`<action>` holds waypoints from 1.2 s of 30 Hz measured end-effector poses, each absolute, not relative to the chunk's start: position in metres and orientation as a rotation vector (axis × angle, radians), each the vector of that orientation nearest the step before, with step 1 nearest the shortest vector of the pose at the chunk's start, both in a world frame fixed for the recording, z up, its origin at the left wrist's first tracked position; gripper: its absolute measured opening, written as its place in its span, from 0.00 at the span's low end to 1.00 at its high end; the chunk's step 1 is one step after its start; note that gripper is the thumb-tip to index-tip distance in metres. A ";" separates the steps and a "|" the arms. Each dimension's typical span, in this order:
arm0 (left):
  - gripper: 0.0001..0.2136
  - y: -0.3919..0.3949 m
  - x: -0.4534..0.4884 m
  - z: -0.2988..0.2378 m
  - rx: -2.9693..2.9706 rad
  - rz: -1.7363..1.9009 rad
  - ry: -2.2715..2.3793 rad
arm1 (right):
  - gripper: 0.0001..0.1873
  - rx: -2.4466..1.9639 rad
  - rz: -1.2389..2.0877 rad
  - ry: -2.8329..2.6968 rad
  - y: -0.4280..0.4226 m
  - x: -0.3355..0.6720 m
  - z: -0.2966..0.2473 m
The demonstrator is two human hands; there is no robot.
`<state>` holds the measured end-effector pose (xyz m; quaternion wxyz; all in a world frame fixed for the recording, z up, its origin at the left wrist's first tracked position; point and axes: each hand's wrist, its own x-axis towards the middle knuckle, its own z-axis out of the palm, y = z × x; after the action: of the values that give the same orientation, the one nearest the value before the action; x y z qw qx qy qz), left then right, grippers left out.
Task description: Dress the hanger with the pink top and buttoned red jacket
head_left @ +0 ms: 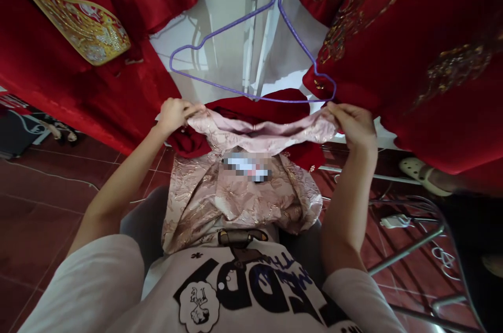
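I hold a pale pink brocade garment [236,191] stretched out in front of my chest. My left hand [175,113] is closed on its upper left edge. My right hand [351,120] is closed on its upper right edge. The cloth sags between the two hands and hangs down toward my white printed T-shirt. Just above the garment hangs a purple wire hanger [251,55], its lower bar a little above the stretched edge. A dark red cloth [271,105] shows behind the pink edge.
Red garments with gold embroidery hang at the left [78,34] and right [416,50]. The floor is dark red tile [39,191]. A metal frame [408,249], a white plug [395,221] and a pale shoe [420,170] lie at the right.
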<state>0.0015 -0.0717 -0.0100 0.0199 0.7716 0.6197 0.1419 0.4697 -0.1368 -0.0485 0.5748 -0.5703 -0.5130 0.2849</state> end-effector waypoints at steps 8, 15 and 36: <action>0.15 -0.113 0.078 0.021 2.909 0.249 0.877 | 0.26 -1.380 0.873 -1.526 -0.169 0.440 -0.009; 0.12 -0.090 0.170 0.026 3.078 0.476 0.542 | 0.13 -1.221 0.591 -1.449 -0.181 0.426 0.007; 0.10 -0.115 0.164 -0.010 3.134 0.557 0.670 | 0.10 -1.342 -0.124 -1.200 -0.136 0.517 -0.041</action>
<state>0.1640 -0.1145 -0.0100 -0.0557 0.9620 0.2056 0.1711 0.5173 -0.1360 -0.0406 0.6198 -0.5837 -0.5218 -0.0538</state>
